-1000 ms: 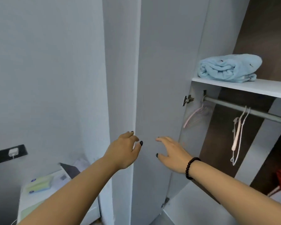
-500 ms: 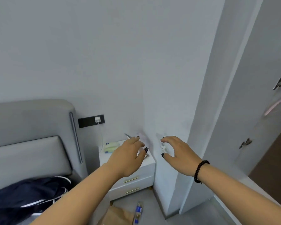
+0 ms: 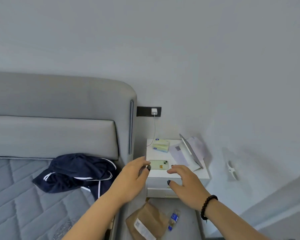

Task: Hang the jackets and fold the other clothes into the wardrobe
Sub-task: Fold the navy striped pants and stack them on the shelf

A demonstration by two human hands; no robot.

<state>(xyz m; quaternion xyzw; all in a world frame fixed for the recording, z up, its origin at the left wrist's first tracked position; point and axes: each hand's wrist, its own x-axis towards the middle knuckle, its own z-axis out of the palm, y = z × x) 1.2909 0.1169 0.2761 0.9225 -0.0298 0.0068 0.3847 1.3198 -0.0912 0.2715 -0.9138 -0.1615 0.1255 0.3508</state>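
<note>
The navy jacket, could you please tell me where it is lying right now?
The navy jacket lies crumpled on the bed, left in the head view, below the headboard.

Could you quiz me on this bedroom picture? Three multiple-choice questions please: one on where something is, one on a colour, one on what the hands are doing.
1. Where is the jacket?
A. on the bed
B. on the nightstand
C. on the floor

2. What colour is the jacket?
A. red
B. navy with white stripes
C. yellow

3. What are the left hand and right hand doing?
A. both grip the jacket
B. one holds a bottle
C. both are empty, fingers loose

Answers: 1 A, it lies bunched on the bed near the headboard. 2 B, dark blue cloth with white lines. 3 C, neither touches anything.
</note>
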